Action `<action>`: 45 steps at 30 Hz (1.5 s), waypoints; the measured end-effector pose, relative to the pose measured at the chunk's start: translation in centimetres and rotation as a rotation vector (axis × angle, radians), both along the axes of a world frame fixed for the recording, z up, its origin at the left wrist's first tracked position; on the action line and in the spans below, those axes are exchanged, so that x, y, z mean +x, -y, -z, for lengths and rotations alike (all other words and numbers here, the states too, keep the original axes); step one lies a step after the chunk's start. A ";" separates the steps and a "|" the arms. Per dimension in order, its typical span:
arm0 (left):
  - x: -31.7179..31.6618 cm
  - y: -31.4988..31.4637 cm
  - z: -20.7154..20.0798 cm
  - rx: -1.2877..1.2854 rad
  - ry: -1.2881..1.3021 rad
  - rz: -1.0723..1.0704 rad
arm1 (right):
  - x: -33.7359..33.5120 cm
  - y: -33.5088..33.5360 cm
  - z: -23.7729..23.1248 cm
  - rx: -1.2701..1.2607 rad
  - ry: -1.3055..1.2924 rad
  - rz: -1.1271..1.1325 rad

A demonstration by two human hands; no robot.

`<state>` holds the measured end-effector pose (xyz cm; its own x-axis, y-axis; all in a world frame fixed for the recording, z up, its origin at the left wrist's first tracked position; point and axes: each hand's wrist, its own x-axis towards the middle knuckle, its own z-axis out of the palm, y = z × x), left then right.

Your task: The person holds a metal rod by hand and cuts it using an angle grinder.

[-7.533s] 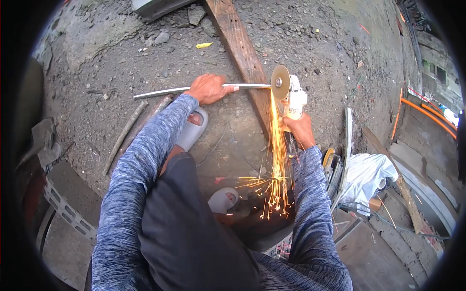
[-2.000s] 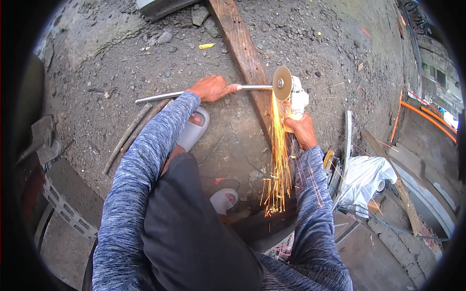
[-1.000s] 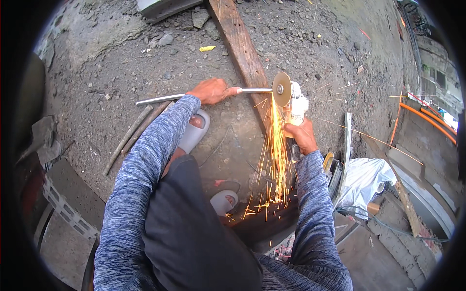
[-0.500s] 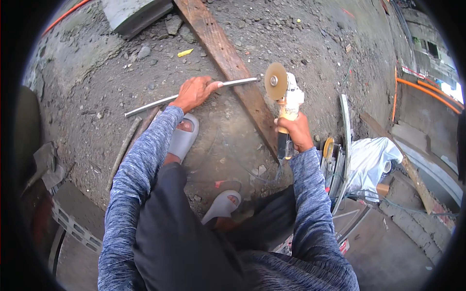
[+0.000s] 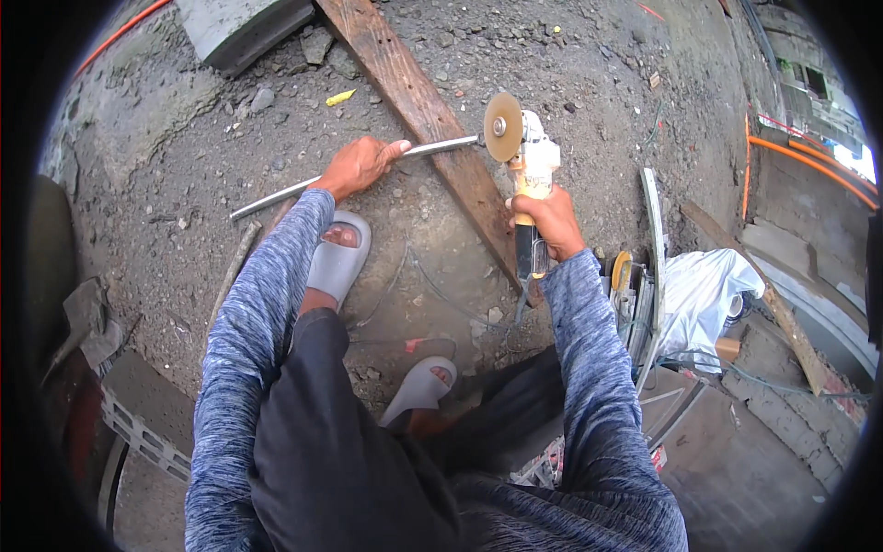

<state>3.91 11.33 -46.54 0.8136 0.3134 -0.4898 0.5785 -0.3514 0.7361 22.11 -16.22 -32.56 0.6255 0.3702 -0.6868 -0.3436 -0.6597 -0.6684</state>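
My left hand [image 5: 361, 166] is closed around a thin grey metal bar [image 5: 276, 197], which lies across a worn wooden plank [image 5: 425, 101]. The bar's right end reaches just past the plank's far edge. In my right hand [image 5: 550, 219] is an angle grinder [image 5: 533, 175], gripped by its yellow and black body and held upright. Its tan cutting disc [image 5: 502, 127] stands right beside the bar's tip; whether they touch, I cannot tell. From the grinder's lower end a cord runs down to the ground.
Grey slippers [image 5: 338, 262] are on my feet, close below the bar. To the right lie a long metal strip [image 5: 655, 248], a white plastic sheet [image 5: 704, 294] and a spare yellow disc [image 5: 622, 270]. A concrete block [image 5: 244, 32] sits far left, a hollow block [image 5: 143, 405] near left.
The grinder has moved up and slightly left, so the gap between its disc and the bar's end has narrowed. My left hand still holds the bar, shifted slightly left and up.
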 end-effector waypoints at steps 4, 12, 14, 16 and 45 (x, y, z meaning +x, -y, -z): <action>-0.4 0.7 0.1 0.114 0.089 0.004 | 0.0 -0.2 0.0 -0.003 0.012 -0.033; -1.9 3.2 0.3 0.339 0.196 -0.023 | 0.0 -0.2 0.0 -0.057 0.050 -0.037; -2.0 3.4 0.3 0.351 0.200 -0.032 | 0.1 -0.3 0.0 -0.065 0.034 -0.058; -1.9 3.6 0.3 0.372 0.216 -0.026 | 0.2 -0.3 0.2 -0.076 0.034 -0.077; -2.1 3.7 0.5 0.395 0.252 -0.025 | 0.8 -0.5 0.0 -0.151 0.187 -0.232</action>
